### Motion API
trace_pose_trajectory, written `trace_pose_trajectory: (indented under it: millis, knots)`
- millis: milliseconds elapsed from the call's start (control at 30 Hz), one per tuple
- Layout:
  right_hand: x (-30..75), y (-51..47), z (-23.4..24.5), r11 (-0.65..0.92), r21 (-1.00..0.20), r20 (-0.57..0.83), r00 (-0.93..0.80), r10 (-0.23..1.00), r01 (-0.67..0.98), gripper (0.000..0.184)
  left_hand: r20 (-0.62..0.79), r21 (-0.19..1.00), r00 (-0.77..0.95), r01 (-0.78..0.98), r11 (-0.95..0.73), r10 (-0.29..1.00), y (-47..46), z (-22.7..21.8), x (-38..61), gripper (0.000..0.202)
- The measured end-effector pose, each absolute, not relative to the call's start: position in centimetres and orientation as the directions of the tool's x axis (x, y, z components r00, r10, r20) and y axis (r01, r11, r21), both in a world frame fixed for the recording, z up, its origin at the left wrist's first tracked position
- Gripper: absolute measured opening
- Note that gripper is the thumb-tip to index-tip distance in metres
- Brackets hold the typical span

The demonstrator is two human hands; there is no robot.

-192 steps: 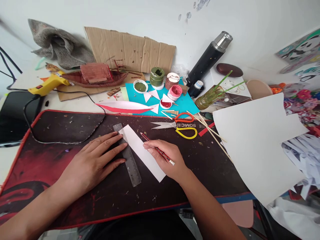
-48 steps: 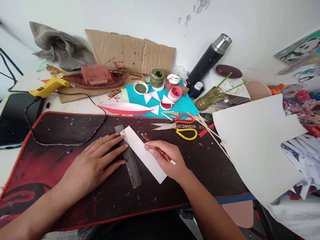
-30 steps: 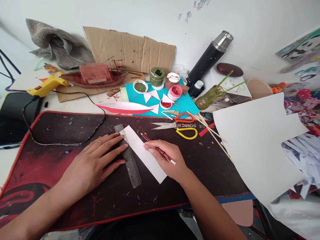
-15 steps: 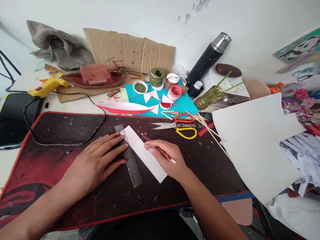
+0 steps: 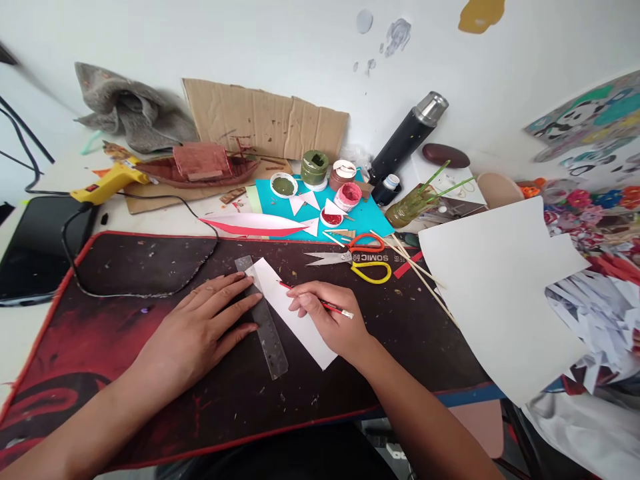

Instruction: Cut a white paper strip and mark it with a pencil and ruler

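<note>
A strip of white paper (image 5: 300, 327) lies slantwise on the dark mat (image 5: 240, 413). Along its left edge rests a clear ruler (image 5: 273, 343), overlapping the paper near the top. My left hand (image 5: 200, 327) lies flat with fingers spread, their tips pressing on the ruler. Over the right side of the strip, my right hand (image 5: 330, 317) pinches a red pencil (image 5: 333, 307), its tip pointing up and left above the paper. I cannot tell whether the tip touches the sheet. Beyond the hands lie scissors (image 5: 350, 257) with one orange and one yellow handle, blades apart.
Paint jars (image 5: 315, 168) stand on a blue sheet (image 5: 270, 193) at the back, beside a red-and-white paper boat shape (image 5: 255, 225). A yellow glue gun (image 5: 107, 183) trails its cable onto the mat. Large white paper (image 5: 500, 300) covers the right side. Thin sticks (image 5: 425, 273) lie near it.
The camera view has tilted up slightly, so everything sits a bit lower. The pencil has turned a little in my right hand and lies flatter. My left hand stays on the ruler.
</note>
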State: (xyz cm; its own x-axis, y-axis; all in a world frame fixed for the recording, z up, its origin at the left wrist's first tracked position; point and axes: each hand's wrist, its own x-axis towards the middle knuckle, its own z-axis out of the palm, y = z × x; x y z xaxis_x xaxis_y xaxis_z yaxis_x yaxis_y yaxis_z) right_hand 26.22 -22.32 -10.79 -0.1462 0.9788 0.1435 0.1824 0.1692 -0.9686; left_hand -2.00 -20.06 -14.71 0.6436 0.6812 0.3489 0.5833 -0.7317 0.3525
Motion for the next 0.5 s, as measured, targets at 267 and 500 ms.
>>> trace_pose_trajectory:
  millis: [267, 500]
  knots:
    - [23.0, -20.9, -10.8, 0.209, -0.955, 0.184, -0.134, 0.974, 0.212, 0.031, 0.362, 0.346, 0.632, 0.591, -0.728, 0.685, -20.1, -14.6, -1.8, 0.046]
    - [22.1, -20.1, -11.8, 0.171, -0.966, 0.156, -0.091, 0.984, 0.196, 0.021, 0.382, 0.288, 0.648, 0.594, -0.751, 0.659, -20.0, -14.6, -1.6, 0.045]
